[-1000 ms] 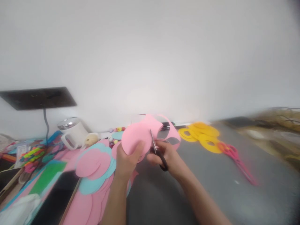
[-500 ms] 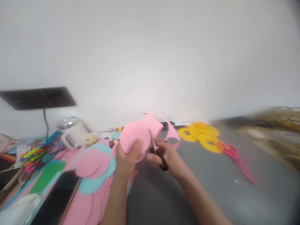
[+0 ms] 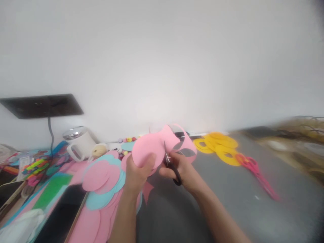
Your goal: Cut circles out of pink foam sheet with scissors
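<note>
My left hand (image 3: 140, 170) grips a pink sheet of paper (image 3: 148, 146) with a rounded outline, thumb pressed on its face. Black-handled scissors (image 3: 174, 172) are in my right hand (image 3: 182, 167), with fingers in the loops. Their blades point up and away and meet the right side of the rounded part. From there the paper bends off to the right, and a curling pink offcut (image 3: 188, 145) hangs behind my right hand. Left of my left forearm lie overlapping pink circles (image 3: 101, 175) and blue circles (image 3: 101, 199).
Yellow paper rings (image 3: 229, 155) and pink scissors (image 3: 255, 170) lie on the grey table at the right. A white lidded mug (image 3: 82, 145), a black phone-like slab (image 3: 62, 214) and colourful clutter stand at the left. Behind is a wall with a dark panel (image 3: 43, 106).
The pink sheet has tilted slightly, and its upper part and the offcut have shifted a little. Both hands keep their grips. The whole view has moved slightly.
</note>
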The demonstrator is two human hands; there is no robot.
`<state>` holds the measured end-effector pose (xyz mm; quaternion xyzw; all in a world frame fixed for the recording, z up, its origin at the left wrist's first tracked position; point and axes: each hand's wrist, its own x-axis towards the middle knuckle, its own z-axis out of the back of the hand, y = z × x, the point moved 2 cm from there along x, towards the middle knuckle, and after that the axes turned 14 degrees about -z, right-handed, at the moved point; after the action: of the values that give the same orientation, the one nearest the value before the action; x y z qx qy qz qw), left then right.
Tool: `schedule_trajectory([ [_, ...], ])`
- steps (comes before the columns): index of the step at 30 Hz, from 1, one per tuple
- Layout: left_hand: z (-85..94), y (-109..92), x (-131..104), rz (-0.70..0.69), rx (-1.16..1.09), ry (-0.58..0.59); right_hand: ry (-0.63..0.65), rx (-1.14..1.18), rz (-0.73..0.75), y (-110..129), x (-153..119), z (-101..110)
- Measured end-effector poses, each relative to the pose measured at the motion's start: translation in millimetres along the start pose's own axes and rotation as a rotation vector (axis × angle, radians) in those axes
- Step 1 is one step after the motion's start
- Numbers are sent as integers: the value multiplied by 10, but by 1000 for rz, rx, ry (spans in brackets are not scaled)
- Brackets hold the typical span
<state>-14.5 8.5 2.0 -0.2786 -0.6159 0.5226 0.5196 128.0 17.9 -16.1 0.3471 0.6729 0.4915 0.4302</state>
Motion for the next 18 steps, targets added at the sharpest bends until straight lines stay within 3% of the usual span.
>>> schedule_trajectory([
  [18, -6, 16, -5, 28, -5, 13, -32, 32, -1, 3, -8, -8],
])
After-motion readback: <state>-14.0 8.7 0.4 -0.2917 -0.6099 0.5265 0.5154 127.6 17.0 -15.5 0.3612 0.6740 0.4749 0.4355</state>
